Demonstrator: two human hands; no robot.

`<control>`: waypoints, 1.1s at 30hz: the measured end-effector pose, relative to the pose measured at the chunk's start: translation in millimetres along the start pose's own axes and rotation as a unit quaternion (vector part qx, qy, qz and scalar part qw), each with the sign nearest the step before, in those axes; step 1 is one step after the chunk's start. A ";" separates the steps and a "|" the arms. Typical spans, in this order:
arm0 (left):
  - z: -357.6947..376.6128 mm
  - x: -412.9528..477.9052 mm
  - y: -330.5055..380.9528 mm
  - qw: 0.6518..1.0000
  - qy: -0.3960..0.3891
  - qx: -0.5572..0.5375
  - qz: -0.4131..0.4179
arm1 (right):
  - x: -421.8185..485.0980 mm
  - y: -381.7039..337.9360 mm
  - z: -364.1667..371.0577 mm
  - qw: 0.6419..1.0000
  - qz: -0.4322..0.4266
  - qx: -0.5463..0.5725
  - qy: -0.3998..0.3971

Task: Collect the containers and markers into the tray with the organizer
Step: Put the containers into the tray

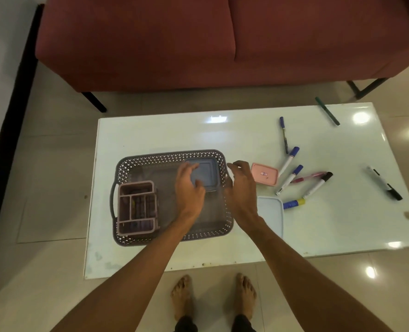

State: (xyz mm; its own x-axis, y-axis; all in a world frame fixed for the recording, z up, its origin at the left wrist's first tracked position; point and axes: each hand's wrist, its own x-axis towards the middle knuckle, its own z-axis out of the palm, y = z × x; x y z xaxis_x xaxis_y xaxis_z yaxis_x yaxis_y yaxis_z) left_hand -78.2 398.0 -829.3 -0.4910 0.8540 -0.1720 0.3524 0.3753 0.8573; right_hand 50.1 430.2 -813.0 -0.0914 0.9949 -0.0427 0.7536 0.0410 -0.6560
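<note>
A grey perforated tray (150,159) sits on the white table, with a mauve organizer (137,207) in its left end and a blue-lidded container (208,172) in its far right corner. My left hand (189,185) hovers over the tray beside that container, fingers spread, holding nothing. My right hand (241,185) is open above the tray's right rim. A pink container (264,174) and a pale blue container (271,212) lie just right of the tray. Several markers (292,176) are scattered further right.
A green marker (327,110) lies at the table's far right corner and a black-and-white marker (384,183) near the right edge. A red sofa (198,39) stands behind the table. My bare feet (213,295) are on the tiled floor at the near edge.
</note>
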 end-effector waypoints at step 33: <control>75.3 17.8 80.1 0.998 -0.033 0.052 -0.032 | 50.9 55.4 -58.6 0.986 0.118 0.120 0.015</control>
State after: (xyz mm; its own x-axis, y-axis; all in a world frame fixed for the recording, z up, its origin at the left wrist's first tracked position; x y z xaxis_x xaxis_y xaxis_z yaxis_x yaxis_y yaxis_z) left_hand 1.3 470.5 -800.2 -0.4625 0.8480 -0.2589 0.4054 0.4620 0.7888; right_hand 125.3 488.5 -807.3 0.0899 0.9763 -0.1969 0.5751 -0.2123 -0.7901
